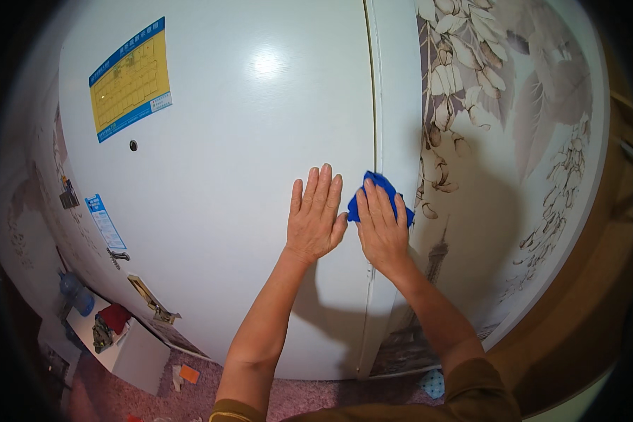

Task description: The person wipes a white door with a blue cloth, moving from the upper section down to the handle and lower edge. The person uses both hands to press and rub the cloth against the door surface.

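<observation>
A white door (232,190) fills the middle of the view, set in a white door frame (395,105) on its right. Flat against the door panel, near its hinge-side edge, rests my left hand (314,227) with its fingers a little apart and nothing in it. Just to the right, my right hand (382,232) presses a crumpled blue cloth (369,182) against the frame beside the gap. Its fingers lie over the cloth and cover part of it.
A yellow and blue printed plan (132,79) is stuck on the door above a peephole (133,145). Lower left are a door handle (163,315) and a white cabinet (142,358) bearing a water jug (76,295) and cloths. Patterned wallpaper (469,184) covers the right wall.
</observation>
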Demonstrator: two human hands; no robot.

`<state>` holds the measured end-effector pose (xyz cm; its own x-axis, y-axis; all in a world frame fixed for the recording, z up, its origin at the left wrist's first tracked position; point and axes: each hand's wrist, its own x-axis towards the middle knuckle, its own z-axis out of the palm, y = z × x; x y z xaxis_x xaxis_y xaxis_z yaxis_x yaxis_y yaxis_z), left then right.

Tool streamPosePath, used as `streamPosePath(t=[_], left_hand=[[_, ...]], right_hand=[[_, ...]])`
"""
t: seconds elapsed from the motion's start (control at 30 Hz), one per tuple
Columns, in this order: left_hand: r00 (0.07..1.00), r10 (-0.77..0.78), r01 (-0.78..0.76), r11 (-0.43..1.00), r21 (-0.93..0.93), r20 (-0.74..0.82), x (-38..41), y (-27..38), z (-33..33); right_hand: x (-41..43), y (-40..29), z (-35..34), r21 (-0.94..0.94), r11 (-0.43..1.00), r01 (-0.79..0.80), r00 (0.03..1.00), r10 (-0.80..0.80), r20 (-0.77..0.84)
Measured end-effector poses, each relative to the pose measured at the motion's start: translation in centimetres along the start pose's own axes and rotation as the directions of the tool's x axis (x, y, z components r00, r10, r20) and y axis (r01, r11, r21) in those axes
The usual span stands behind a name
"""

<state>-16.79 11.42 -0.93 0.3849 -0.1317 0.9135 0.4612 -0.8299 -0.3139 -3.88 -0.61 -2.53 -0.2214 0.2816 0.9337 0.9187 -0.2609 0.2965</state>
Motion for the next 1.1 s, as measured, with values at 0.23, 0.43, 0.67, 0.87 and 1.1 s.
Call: streamPosePath(t=[0.23,0.43,0.67,0.87,1.1], left_hand=[[0.998,-0.033,0.033,0.999,0.007,-0.061,-0.6,0.1,0.7],[0.993,-0.071,0.073,0.997,0.017,-0.092,-1.0,0.1,0.8],[0.987,-0.093,0.093,0.996,0.001,-0.133,-1.1,0.2,0.6],[0.988,-0.079,0.08,0.997,0.003,-0.135,-1.1,0.0,0.3],[0.997,-0.077,0.076,0.996,-0.043,-0.029,-2.1,-3.3,-1.9]], right_hand=[[4.1,1.3,0.2,0.025,0.999,0.043,0.996,-0.04,-0.084],[1.7,-1.1,0.6,0.118,0.989,0.084,0.995,-0.078,-0.054],[0.1,-3.2,2.1,0.179,0.984,-0.025,0.998,0.035,-0.051],[1.7,-3.2,2.5,0.272,0.962,-0.031,0.997,0.049,-0.061],[9.4,-1.8,2.2,0.123,0.991,-0.057,0.982,0.078,-0.17]])
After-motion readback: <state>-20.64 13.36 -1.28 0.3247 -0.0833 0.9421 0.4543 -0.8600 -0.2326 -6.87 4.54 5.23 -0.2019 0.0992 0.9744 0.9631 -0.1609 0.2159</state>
